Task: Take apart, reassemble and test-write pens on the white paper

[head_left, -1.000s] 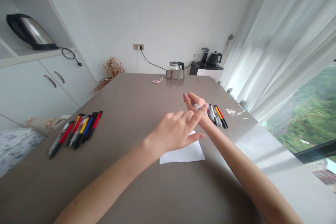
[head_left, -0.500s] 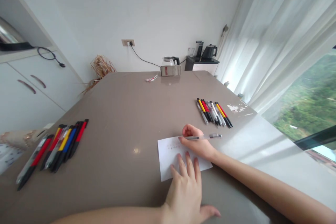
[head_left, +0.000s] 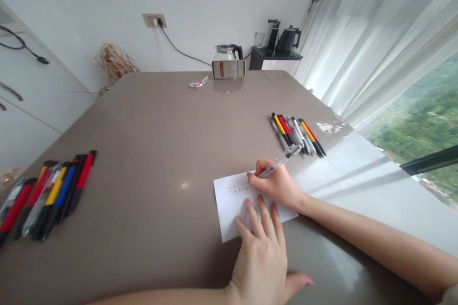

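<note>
A small white sheet of paper [head_left: 232, 200] with faint writing lies on the grey-brown table [head_left: 161, 143]. My left hand [head_left: 263, 257] rests flat on the sheet's near edge, fingers stretched out. My right hand [head_left: 277, 183] grips a clear pen [head_left: 282, 159] in a writing hold, its tip down on the paper. A row of several pens [head_left: 296, 133] lies just beyond my right hand. Another row of coloured pens [head_left: 50, 193] lies at the far left of the table.
A phone [head_left: 229, 69] stands propped at the table's far edge, a small wrapper [head_left: 198, 83] beside it. A glass kettle [head_left: 225, 51] is behind it. Kettles stand on a side cabinet [head_left: 275, 57]. Curtains and a window are on the right.
My right hand brought the pen back from the right-hand row to the paper and tilted it into a writing grip. My left hand dropped flat onto the sheet. The view tilted down.
</note>
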`<state>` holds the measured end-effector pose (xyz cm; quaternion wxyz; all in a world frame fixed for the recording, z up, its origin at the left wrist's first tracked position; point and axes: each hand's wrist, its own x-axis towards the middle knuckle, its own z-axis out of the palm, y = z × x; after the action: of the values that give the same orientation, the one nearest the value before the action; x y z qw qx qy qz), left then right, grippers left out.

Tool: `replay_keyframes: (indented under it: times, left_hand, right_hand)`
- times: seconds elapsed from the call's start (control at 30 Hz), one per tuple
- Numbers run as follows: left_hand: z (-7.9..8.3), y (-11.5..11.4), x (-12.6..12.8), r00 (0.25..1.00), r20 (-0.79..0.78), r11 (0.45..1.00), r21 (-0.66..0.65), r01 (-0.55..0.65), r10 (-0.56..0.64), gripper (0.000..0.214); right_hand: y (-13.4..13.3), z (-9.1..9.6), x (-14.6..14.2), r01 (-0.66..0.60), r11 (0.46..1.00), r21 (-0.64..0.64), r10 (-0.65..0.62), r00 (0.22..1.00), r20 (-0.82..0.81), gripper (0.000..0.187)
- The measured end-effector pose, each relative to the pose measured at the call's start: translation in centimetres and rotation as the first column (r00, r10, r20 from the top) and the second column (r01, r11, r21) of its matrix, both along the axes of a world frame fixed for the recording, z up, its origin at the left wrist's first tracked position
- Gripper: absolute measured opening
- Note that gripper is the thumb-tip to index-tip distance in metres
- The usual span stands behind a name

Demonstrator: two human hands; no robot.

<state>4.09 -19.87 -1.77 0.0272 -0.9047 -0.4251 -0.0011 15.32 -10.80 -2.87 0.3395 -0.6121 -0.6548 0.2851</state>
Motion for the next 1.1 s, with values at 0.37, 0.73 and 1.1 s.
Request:
replay_keyframes:
  times: [0.37, 0.73, 1.1]
  left_hand:
    - [0.43, 0.24, -0.07, 1.0, 0.008, 1.0, -0.021, 0.009, -0.009, 0.089]
    - [0.56, 0.25, -0.08, 1.0, 0.002, 0.999, -0.036, 0.017, -0.017, 0.087]
    - [0.65, 0.35, -0.11, 1.0, 0.003, 0.999, -0.038, 0.017, -0.017, 0.085]
  right_hand:
    - [0.04, 0.55, -0.23, 0.003, 1.0, 0.0, -0.003, 1.0, 0.03, 0.019]
    - [0.07, 0.49, -0.19, -0.004, 1.0, 0.002, 0.004, 1.0, 0.023, 0.018]
    - [0.0, 0.51, -0.11, 0.016, 1.0, -0.011, -0.016, 1.0, -0.008, 0.019]
